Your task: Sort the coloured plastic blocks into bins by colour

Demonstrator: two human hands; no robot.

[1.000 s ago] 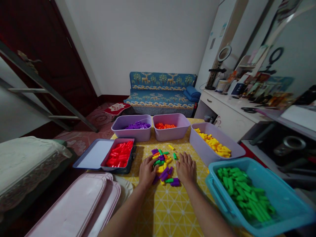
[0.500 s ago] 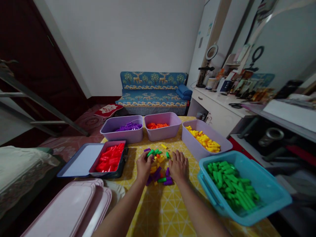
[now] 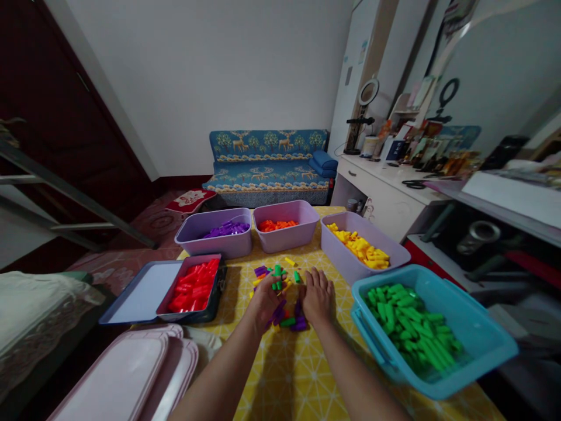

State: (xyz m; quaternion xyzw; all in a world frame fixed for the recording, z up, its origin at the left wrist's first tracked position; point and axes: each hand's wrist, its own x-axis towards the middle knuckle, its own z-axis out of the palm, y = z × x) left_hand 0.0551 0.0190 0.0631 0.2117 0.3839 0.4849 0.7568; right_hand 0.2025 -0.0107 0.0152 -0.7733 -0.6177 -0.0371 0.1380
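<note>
Green pieces point(image 3: 277, 271): in the head view, these sat over the mixed pile point(image 3: 300, 323).
Picking: we seemed to be drawing green from the mixed pile; next called for a steady pinch.
Left hand point(image 3: 264, 299): we had its fingers curled, apparently gripping the green pieces.
Right hand point(image 3: 317, 298): we rested it palm down, fingers slightly spread, on the yellow cloth point(image 3: 280, 386).

Pale wall point(image 3: 188, 76) | blue deer-print sofa point(image 3: 267, 166) | left: dark-red door point(image 3: 56, 111) | right: white dresser point(image 3: 381, 200), mirror point(image 3: 512, 82) | pinkish floor point(image 3: 120, 267), probably tiled | dimly lit
</note>
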